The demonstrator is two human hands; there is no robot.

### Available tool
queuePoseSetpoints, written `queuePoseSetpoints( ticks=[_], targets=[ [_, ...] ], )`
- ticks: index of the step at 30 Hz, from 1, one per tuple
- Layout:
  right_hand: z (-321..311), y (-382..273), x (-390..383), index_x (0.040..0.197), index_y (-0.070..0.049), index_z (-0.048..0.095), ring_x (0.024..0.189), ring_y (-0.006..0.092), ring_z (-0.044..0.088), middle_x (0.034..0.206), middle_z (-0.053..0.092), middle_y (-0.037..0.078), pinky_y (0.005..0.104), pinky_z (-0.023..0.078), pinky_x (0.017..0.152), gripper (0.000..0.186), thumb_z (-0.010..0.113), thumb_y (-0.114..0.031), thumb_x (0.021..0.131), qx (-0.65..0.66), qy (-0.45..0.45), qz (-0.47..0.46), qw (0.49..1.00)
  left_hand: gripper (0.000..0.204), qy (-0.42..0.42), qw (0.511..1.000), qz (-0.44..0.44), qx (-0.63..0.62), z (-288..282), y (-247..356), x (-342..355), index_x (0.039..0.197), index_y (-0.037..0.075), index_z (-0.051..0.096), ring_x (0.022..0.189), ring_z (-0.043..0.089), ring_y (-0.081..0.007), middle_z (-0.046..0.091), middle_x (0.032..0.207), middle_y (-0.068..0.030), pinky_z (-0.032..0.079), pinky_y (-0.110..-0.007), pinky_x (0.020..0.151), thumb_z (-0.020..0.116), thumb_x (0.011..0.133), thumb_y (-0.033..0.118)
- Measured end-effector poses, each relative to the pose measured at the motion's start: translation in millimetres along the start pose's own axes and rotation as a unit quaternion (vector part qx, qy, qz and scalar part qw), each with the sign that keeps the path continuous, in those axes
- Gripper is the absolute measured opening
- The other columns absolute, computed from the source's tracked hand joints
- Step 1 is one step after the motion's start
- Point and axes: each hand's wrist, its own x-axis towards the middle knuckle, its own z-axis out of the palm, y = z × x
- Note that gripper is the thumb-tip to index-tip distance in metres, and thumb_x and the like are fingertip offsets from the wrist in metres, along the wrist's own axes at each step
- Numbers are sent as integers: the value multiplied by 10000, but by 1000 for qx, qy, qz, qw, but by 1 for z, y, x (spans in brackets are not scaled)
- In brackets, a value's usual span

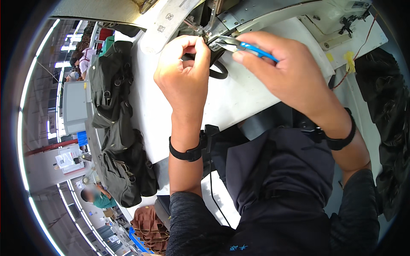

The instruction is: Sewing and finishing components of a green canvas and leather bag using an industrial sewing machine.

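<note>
Under the head of an industrial sewing machine (239, 19), my left hand (183, 72) has thumb and index finger pinched together at the needle and presser foot (207, 30); what is between the fingertips is too small to make out. My right hand (290, 77) grips blue-handled thread snips (256, 49), their metal blades reaching in beside the left fingertips at the sewing point. A dark looped strap (220, 68) lies below the blades on the white worktop (230, 102), partly hidden by both hands.
Dark olive bags (119, 166) are piled along the worktop's left side. More dark bags (378, 111) hang at the right. Brown woven items (149, 228) sit at the lower left. A thin red cord with yellow tape (349, 62) runs at the right. Two or more other people (98, 198) work at the left.
</note>
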Motion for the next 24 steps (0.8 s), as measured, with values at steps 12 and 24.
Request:
queuePoseSetpoints(
  ticks=[12, 24],
  targets=[
    [27, -10, 14, 809, 38, 599, 564, 387, 529, 624, 554, 209, 463, 442, 571, 296, 603, -211, 970, 17, 12, 39, 999, 48, 7, 999, 39, -33, 2, -7, -2, 909, -1, 733, 739, 667, -122, 740, 912, -77, 553, -242, 567, 759, 869, 7],
    [38, -12, 16, 751, 35, 578, 572, 430, 536, 625, 566, 226, 476, 446, 561, 303, 607, -192, 949, -3, 63, 10, 998, 61, 9, 998, 66, -15, 2, -10, -2, 921, 7, 725, 743, 681, -149, 744, 928, -85, 562, -257, 597, 757, 869, 10]
  ],
)
